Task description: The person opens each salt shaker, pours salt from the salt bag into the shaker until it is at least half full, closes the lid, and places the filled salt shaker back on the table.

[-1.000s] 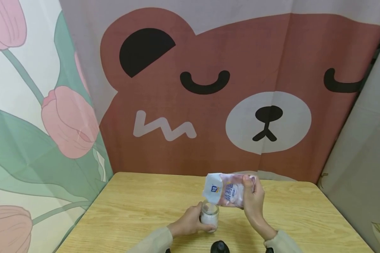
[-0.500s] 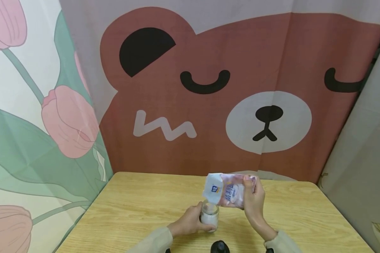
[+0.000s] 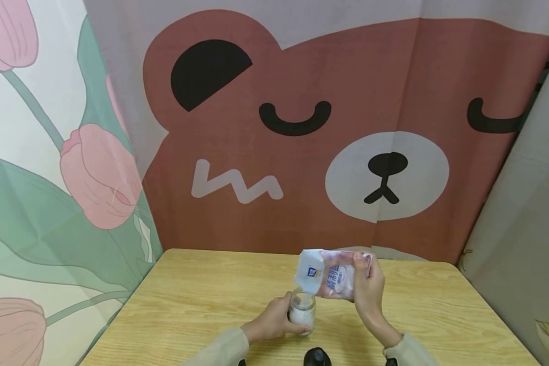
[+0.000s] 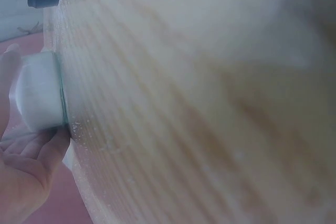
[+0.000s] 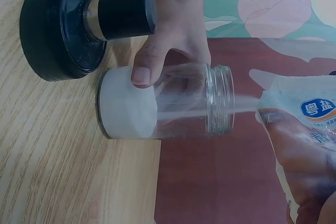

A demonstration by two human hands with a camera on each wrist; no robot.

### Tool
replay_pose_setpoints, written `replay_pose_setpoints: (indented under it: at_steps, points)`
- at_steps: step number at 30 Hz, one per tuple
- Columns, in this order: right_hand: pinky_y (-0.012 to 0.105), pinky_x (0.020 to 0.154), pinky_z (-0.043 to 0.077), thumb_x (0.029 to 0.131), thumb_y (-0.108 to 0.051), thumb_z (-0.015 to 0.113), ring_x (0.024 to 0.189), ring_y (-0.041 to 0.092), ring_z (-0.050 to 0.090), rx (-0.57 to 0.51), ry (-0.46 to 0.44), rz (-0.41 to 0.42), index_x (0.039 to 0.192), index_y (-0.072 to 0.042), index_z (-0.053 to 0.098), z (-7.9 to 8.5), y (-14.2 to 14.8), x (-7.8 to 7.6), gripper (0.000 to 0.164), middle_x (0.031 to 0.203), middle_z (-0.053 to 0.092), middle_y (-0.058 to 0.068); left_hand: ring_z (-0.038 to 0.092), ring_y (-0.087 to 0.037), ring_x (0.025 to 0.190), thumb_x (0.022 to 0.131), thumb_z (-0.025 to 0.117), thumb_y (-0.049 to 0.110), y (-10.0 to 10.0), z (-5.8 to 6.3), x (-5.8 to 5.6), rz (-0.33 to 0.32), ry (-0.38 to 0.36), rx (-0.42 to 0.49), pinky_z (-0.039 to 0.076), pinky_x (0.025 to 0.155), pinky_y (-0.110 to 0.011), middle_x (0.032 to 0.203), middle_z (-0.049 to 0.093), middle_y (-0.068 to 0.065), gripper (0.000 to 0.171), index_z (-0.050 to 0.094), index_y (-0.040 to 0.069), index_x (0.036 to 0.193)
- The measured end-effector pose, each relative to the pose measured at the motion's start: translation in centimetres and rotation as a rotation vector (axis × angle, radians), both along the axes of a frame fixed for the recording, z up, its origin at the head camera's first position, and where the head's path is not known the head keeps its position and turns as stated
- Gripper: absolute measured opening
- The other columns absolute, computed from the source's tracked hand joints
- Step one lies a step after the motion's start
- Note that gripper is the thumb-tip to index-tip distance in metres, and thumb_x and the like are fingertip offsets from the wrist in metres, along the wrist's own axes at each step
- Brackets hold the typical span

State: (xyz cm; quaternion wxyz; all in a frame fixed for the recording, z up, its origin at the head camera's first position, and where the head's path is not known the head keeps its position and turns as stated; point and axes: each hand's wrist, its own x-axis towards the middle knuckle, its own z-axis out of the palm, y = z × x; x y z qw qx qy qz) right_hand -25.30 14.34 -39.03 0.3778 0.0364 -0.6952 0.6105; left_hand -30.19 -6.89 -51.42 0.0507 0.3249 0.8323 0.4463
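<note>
My left hand point(image 3: 274, 320) grips a clear glass jar point(image 3: 303, 316) that stands upright on the table, thumb across its near side. White salt point(image 5: 128, 103) fills the lower part of the jar in the right wrist view. Above and to the right, my right hand point(image 3: 369, 291) holds a pink and white salt bag point(image 3: 331, 274), tipped with its mouth toward the jar. A white stream of salt point(image 5: 244, 103) runs from the bag's corner through the jar's mouth. In the left wrist view the jar point(image 4: 42, 93) is partly covered by my fingers point(image 4: 42, 156).
Close in front of the jar sits a black lid point(image 5: 63, 27) with a narrower raised top. Fine white grains point(image 4: 79, 129) lie on the wooden table point(image 3: 201, 295) beside the jar. Printed curtains point(image 3: 238, 223) hang behind and at the sides.
The bag and my right hand have shifted very slightly to the right. The falling salt shows more plainly at the jar's mouth. My left hand keeps its grip on the jar.
</note>
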Motion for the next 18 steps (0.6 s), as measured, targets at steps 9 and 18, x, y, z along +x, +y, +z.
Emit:
replay_pose_setpoints:
  at_steps: [9, 18]
  points:
    - [0.019, 0.047, 0.039, 0.100, -0.013, 0.051, 0.055, 0.006, 0.047, 0.012, -0.028, -0.028, 0.089, 0.004, 0.056, -0.02, 0.04, 0.09, 0.021, 0.067, 0.050, 0.000, 0.062, -0.004, 0.096, 0.079, 0.086, 0.032, 0.05, 0.01, -0.03, 0.010, 0.054, -0.020, 0.052, 0.077, -0.021, 0.111, 0.067, -0.001, 0.055, 0.053, 0.008, 0.116]
    - [0.020, 0.044, 0.040, 0.100, -0.011, 0.051, 0.053, 0.007, 0.049, -0.003, 0.003, -0.018, 0.088, 0.004, 0.056, -0.38, -0.32, -0.37, 0.020, 0.067, 0.053, 0.001, 0.063, -0.004, 0.093, 0.079, 0.087, 0.031, -0.03, -0.25, -0.03, 0.026, 0.061, -0.035, 0.052, 0.075, -0.020, 0.108, 0.067, -0.001, 0.054, 0.052, 0.008, 0.114]
